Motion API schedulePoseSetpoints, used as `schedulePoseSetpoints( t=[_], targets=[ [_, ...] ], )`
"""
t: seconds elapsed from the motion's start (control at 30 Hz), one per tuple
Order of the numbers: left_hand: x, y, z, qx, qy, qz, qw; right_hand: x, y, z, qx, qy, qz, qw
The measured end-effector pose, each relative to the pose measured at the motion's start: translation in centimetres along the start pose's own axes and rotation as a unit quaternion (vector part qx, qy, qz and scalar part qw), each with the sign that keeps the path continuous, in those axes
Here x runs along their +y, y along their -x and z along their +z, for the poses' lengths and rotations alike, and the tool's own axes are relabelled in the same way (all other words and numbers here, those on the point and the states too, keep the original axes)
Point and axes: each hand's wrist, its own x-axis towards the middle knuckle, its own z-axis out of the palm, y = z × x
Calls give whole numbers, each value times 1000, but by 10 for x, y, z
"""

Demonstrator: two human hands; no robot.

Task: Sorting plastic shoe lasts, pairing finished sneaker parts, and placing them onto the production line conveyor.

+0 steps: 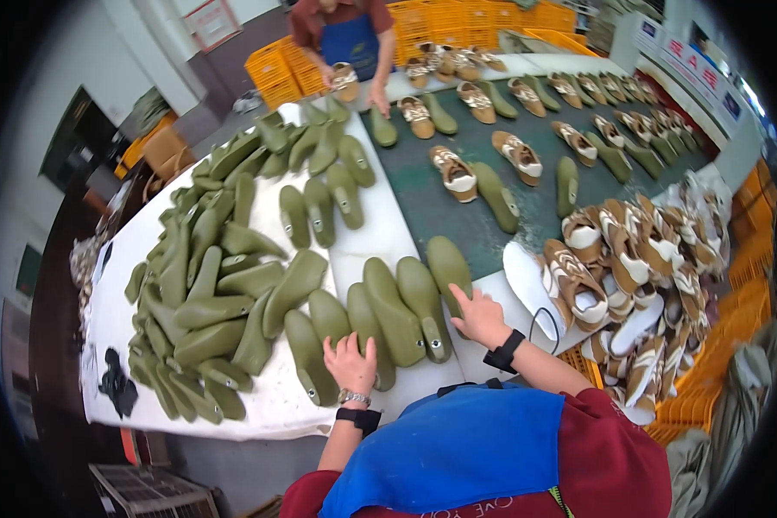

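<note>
Several olive-green shoe lasts lie in a row before me on the white tabletop. My left hand [350, 363] rests over the row, its fingers spread on the near end of a shoe last [329, 316]; another last [306, 350] lies just left of it. At the row's right end, my right hand [483, 318] touches the side of a shoe last [446, 261] with its index finger stretched out. Neither hand is closed round anything. Between the hands lie more lasts, one [387, 298] long and one [419, 293] beside it.
A large heap of green lasts [211, 311] covers the left side. On the green belt [440, 211] stand brown-and-white shoes [518, 157] paired with lasts. More shoes [626, 250] and a white insole [528, 281] pile up at right, by orange crates [742, 302]. Across the table, a co-worker [345, 39] handles a shoe.
</note>
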Motion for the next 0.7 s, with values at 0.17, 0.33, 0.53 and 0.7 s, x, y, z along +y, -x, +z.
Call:
schedulePoseSetpoints(
  t=[0.17,0.33,0.53,0.7],
  targets=[
    [-1,-1,0,-32,-5,-7,999,29,-51,13,10,-210,44,977],
    [0,-2,-3,-39,-2,6,999,47,-142,-9,150,-307,21,940],
    [3,-5,-3,-41,-1,2,999,20,-191,11,5,-84,15,996],
    [4,-5,-5,-66,-8,16,998,28,-183,14,-19,-121,28,992]
  ],
)
